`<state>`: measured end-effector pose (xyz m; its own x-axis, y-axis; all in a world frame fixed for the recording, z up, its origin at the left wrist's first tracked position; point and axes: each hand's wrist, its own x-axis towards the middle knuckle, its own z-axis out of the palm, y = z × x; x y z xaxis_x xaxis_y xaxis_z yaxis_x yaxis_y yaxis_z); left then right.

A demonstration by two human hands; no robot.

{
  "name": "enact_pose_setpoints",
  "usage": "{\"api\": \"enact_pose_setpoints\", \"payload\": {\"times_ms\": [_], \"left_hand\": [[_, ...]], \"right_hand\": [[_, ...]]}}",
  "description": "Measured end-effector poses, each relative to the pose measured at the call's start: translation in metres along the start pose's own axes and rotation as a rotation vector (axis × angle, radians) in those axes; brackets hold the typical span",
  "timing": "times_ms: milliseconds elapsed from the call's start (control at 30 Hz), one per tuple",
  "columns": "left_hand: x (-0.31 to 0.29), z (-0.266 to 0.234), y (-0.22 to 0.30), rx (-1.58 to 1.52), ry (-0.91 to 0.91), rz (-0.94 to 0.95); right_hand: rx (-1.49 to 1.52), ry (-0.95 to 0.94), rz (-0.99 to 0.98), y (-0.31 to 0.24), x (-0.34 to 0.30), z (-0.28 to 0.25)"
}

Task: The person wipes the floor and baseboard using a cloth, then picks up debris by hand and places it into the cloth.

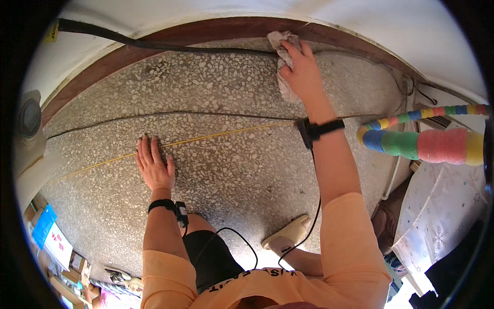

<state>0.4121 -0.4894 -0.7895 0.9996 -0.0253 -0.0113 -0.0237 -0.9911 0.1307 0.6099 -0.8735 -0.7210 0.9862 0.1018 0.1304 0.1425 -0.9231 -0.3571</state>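
Note:
My right hand [304,74] is closed on a crumpled, greyish-white cloth [288,91] at the far side of the floor. The cloth's upper end touches the dark reddish-brown baseboard [221,31]; its lower end lies on the speckled terrazzo floor [226,175]. My left hand [156,167] rests flat on that floor with its fingers stretched out, holding nothing. A thin yellow line [221,135] runs across the floor by the left fingers. Beyond it lies a thin dark cable [206,113]. A thick black cable [113,35] reaches close to the cloth.
On the right are a multicoloured segmented tube [442,146] and a white snowflake-patterned sheet [435,206]. A pale rounded object [31,134] stands at the left edge. Boxes and a blue-and-white packet [54,239] are at the lower left. A light slipper [288,233] is on my foot.

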Motion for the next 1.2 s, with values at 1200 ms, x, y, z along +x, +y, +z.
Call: {"api": "enact_pose_setpoints", "payload": {"times_ms": [1200], "left_hand": [[0.004,-0.005,-0.001,0.078,0.047,0.060]], "right_hand": [[-0.298,0.191,0.312,0.088,-0.041,0.022]]}}
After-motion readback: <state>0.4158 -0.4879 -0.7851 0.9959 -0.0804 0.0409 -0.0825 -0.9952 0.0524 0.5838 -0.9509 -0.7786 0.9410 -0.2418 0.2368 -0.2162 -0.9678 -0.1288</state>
